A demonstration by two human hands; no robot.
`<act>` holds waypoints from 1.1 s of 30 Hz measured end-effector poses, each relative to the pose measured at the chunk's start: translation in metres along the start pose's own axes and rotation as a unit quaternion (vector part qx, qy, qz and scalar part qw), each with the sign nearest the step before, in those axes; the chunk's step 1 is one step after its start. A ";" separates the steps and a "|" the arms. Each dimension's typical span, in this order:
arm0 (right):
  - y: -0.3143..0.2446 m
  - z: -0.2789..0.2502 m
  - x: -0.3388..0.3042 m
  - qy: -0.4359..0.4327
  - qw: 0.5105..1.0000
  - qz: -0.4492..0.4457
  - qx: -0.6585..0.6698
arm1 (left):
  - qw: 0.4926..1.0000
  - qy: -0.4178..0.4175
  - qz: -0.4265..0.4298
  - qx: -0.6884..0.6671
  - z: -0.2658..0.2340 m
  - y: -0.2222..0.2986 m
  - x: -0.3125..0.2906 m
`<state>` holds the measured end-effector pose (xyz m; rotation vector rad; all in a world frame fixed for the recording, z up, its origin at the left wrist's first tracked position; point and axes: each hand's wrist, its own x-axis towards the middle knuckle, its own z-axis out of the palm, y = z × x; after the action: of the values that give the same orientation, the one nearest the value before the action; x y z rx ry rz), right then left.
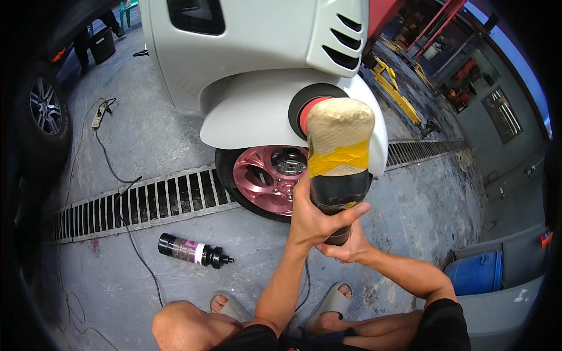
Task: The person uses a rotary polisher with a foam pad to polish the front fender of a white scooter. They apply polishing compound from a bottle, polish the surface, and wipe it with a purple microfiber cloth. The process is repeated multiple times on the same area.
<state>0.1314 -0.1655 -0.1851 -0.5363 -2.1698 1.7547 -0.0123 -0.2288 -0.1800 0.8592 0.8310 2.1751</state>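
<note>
Both of my hands hold an electric polisher (339, 186) out in front of me. Its body is black, with a worn cream cover and yellow tape over the upper part. My left hand (316, 216) wraps its left side, thumb across the body. Just below, my right hand (349, 247) is closed round the lower end; some of its fingers are hidden. The round black-and-red pad (301, 111) lies at the white front fender (252, 111) of a scooter; the polisher partly hides where they meet. Beneath the fender is a pink wheel (252, 172) with a black tyre.
A dark bottle (190, 250) lies on the floor to the left. A black cord (137, 245) runs from a power strip (99, 117) across the drain grate (170, 196). At the left stands a car wheel (45, 105); at the right, a blue container (475, 273).
</note>
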 end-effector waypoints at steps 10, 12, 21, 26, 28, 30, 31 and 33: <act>-0.017 0.022 0.028 -0.016 0.990 -0.012 -0.142 | 0.980 -0.015 0.039 -0.194 -0.040 -0.008 0.001; -0.025 0.026 0.033 -0.015 0.987 -0.022 -0.161 | 0.976 -0.006 0.030 -0.215 -0.044 -0.006 0.002; -0.042 0.053 0.051 -0.022 0.984 0.012 -0.179 | 0.972 0.034 -0.009 -0.232 -0.072 0.005 0.002; -0.041 0.067 0.059 -0.034 0.981 0.023 -0.187 | 0.967 0.038 -0.001 -0.252 -0.090 0.002 0.000; -0.040 0.072 0.062 -0.035 0.979 0.020 -0.199 | 0.964 0.043 0.006 -0.264 -0.096 0.000 -0.001; -0.037 0.077 0.065 -0.031 0.979 -0.001 -0.203 | 0.959 0.042 0.014 -0.281 -0.102 -0.003 -0.001; -0.035 0.079 0.066 -0.028 0.978 -0.014 -0.205 | 0.955 0.045 0.015 -0.291 -0.105 -0.005 -0.002; -0.032 0.083 0.068 -0.030 0.978 -0.008 -0.207 | 0.949 0.050 0.016 -0.312 -0.110 -0.007 -0.003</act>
<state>0.0300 -0.2115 -0.1713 -0.5622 -2.5889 1.3251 -0.0904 -0.2617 -0.2508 0.4423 0.1343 2.3160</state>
